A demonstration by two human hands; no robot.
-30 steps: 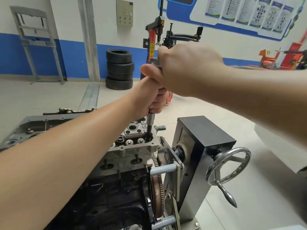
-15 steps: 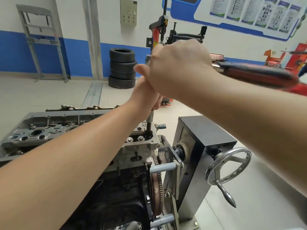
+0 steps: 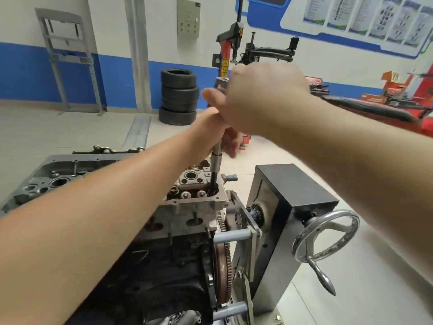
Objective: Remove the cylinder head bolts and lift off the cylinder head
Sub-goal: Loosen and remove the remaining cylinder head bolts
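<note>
Left hand (image 3: 210, 130) wrapped round extension bar (image 3: 216, 160), standing upright in bolt recess at cylinder head (image 3: 196, 195) corner. Right hand (image 3: 260, 97) clamped on wrench head (image 3: 221, 82) directly above. Handwheel (image 3: 325, 235) at 4 o'clock.

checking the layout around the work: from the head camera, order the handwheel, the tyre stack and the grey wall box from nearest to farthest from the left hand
From the left hand:
1. Tyre stack, just behind it, on the floor to its left.
2. Handwheel, lower right on the stand.
3. Grey wall box, high on the far wall.

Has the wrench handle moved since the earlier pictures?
Yes. The handle, held near its head by the right hand, has swung rightward, away from the tyre stack.
</note>
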